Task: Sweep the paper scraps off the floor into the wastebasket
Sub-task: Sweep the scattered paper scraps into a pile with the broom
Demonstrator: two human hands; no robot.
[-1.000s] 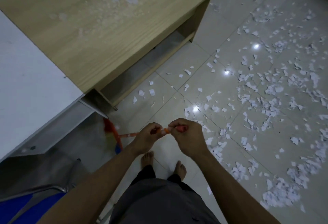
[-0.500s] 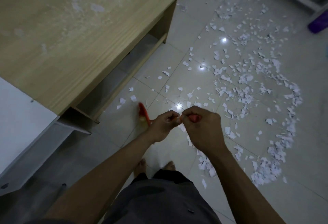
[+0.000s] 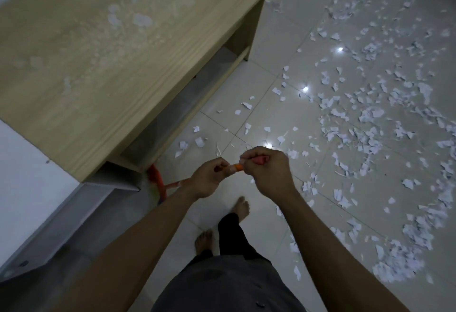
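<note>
Broom head [image 3: 156, 179] sits low at the table [image 3: 98, 64] corner, its bristles dim, seemingly part hidden. Left hand [image 3: 207, 178] and right hand [image 3: 266, 171] both grip the orange broom handle [image 3: 237, 167], close together. Paper scraps [image 3: 370, 119] litter the floor [image 3: 246, 89], mostly right of the hands.

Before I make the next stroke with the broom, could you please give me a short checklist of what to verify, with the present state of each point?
1. Grip: left hand and right hand both grip the orange broom handle: ok.
2. Broom head clear of the wooden desk: it lies right at the desk's bottom corner, and any contact is blurred: cannot tell.
3. Scraps in the path: paper scraps lie on the tiles to the right of the broom head: ok.
4. Bare feet apart from the broom head: ok.
5. Wastebasket located: not in view: cannot tell.
</note>
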